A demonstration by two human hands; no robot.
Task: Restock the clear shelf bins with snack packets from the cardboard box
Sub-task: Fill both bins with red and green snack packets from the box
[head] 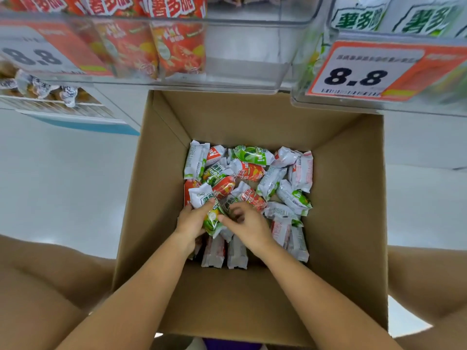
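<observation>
Both my arms reach down into the box (156, 198), open at the top, where a loose heap of red and green packets (249, 173) covers the bottom. My left hand (190, 222) grips a green packet (211, 218) near the heap's 7 o'clock edge, fingers curled over its upper end, the packet tilted with its white top toward 11 o'clock. My right hand (249, 224) sits just beside it at 3 o'clock, fingers bent down among the packets and the thumb touching the green packet's side; whether it pinches anything I cannot tell. Above the box, at 12 o'clock, a clear bin (252, 46) holds a few red packets (180, 48) at its left end. At 1 o'clock a second bin (313, 46) holds green packets (358, 20) behind a price tag (364, 72) reading 8.8. A matching tag (32, 55) hangs at 10 o'clock.
</observation>
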